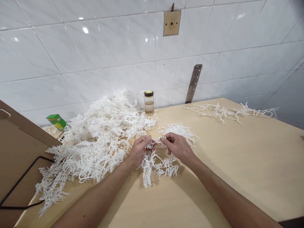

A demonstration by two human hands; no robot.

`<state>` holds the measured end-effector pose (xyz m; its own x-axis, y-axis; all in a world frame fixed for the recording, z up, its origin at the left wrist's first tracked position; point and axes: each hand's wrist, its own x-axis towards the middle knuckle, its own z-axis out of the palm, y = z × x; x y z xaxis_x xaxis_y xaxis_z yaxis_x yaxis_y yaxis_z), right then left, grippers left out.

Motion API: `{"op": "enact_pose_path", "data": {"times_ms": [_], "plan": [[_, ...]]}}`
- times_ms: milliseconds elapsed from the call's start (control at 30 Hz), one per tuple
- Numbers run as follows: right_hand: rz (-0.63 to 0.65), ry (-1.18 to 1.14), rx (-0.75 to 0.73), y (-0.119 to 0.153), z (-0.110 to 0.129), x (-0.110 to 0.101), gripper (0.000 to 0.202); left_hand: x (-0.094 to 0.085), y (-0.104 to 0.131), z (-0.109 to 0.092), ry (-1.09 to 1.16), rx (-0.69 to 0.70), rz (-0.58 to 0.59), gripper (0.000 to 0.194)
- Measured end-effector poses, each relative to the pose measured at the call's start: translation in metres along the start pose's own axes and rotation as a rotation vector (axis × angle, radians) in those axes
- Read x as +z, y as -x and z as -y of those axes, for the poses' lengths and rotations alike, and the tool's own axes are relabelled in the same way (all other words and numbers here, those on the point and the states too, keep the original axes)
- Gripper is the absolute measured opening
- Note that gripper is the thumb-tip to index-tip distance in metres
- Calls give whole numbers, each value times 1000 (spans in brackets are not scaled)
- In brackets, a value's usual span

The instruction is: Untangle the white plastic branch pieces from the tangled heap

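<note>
My left hand (140, 149) is closed around a white branching plastic sprig (147, 167), whose feathery side twigs hang below it over the table. Fingers pinched, my right hand (177, 145) grips the same sprig's upper end close by; the exact spot is partly hidden by the fingertips. Just behind the hands lies a small pile of short white pieces (181, 131). To the left of my left hand spreads a large heap of similar white bushy sprigs (102, 133).
A lidded bottle of cloudy liquid (149, 104) stands against the tiled wall. Bare white stems (222, 112) lie at the back right of the wooden table (249, 164). At left are a green box (57, 121) and a brown panel (21, 152) with a black wire frame (19, 183).
</note>
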<state>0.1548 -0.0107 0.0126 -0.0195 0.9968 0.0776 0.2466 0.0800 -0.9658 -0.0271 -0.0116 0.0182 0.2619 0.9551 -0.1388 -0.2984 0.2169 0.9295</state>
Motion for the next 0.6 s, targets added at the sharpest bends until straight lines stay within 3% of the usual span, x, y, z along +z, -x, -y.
{"op": "enact_pose_path", "data": {"times_ms": [133, 433, 600], "plan": [[5, -80, -17, -2, -6, -2, 39, -3, -3, 1, -1, -6, 44, 26], [-19, -65, -38, -5, -15, -3, 42, -4, -3, -2, -11, -55, 171, 40], [41, -112, -16, -2, -11, -2, 42, -5, -7, 2, -65, -11, 109, 41]]}}
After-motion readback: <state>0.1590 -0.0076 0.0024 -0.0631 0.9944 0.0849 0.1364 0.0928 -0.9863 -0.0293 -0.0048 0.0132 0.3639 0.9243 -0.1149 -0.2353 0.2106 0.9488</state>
